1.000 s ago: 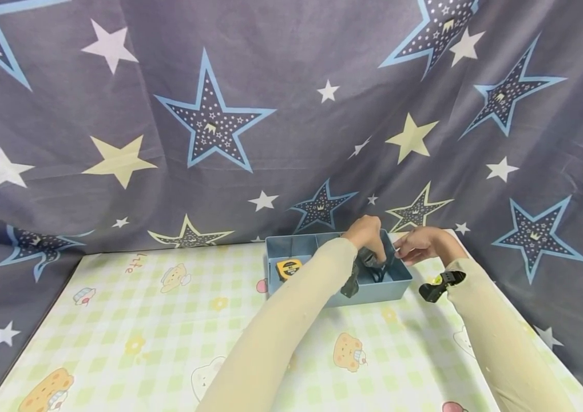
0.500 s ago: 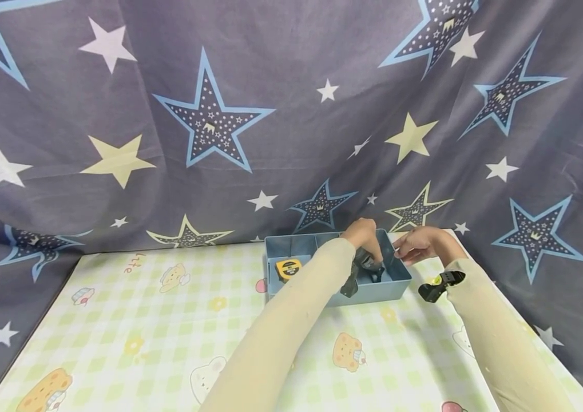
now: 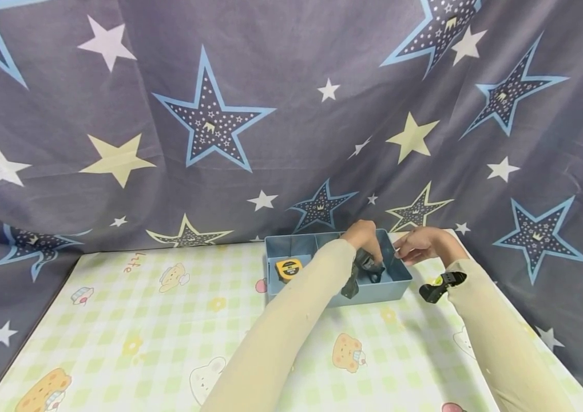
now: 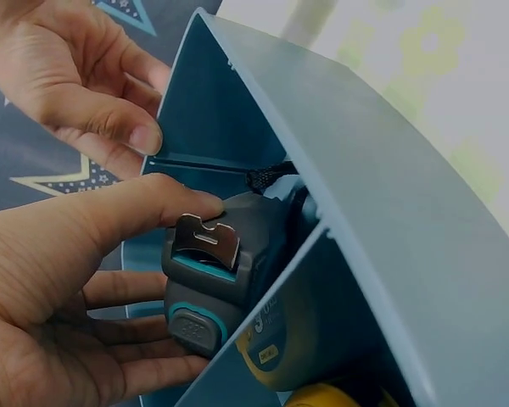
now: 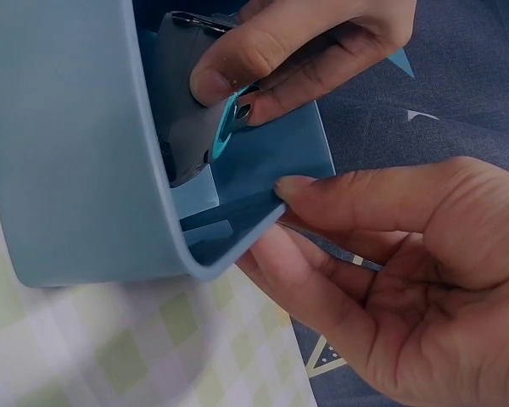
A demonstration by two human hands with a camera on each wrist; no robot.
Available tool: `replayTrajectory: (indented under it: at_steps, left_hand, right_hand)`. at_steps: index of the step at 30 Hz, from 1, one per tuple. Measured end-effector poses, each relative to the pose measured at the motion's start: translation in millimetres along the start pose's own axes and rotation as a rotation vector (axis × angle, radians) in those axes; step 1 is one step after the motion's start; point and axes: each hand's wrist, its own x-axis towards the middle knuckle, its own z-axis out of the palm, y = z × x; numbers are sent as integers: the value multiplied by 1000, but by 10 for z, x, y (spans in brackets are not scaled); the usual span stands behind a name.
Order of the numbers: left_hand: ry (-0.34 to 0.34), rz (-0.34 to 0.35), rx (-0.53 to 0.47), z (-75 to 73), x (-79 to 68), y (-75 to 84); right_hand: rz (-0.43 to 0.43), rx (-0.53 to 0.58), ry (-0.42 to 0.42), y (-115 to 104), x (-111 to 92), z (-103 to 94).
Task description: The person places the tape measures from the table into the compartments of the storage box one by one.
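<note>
A grey tape measure with teal trim and a metal end hook is inside the right compartment of a blue divided box. My left hand reaches into that compartment and grips the tape measure, thumb on its top and fingers along its side in the left wrist view. A dark braided strap extends from the far end of its case. At the box's right end, my right hand pinches the wall's rim between thumb and fingers. A yellow tape measure sits in the left part of the box.
The box stands at the back right of a table with a green checked cover. A dark star-patterned curtain hangs right behind it and along the right side. My left sleeve crosses in front of the box's middle.
My left hand has sunk slightly lower into the compartment with the grey tape measure, and its dark strap shows less over the front. My right hand stays at the rim.
</note>
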Motion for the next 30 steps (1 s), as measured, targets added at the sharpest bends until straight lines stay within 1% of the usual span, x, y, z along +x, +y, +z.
replayTrajectory:
  at_steps: [9,14,21,26,30]
  left_hand:
    - [-19,-32,-20,-4,16,36]
    - [-23,-46,9,8,27,38]
    - [8,-50,45,17,31,56]
    - [31,-87,65,33,35,87]
    - [37,-119,63,36,31,111]
  right_hand:
    - [-14,3,-10,-7,-6,-7]
    - [-8,8,-10,-2,4,7]
    - [-14,8,-14,-18,-6,7]
    - [-12,8,-18,-23,-11,10]
    - [-4,2,-15,-27,-10,23]
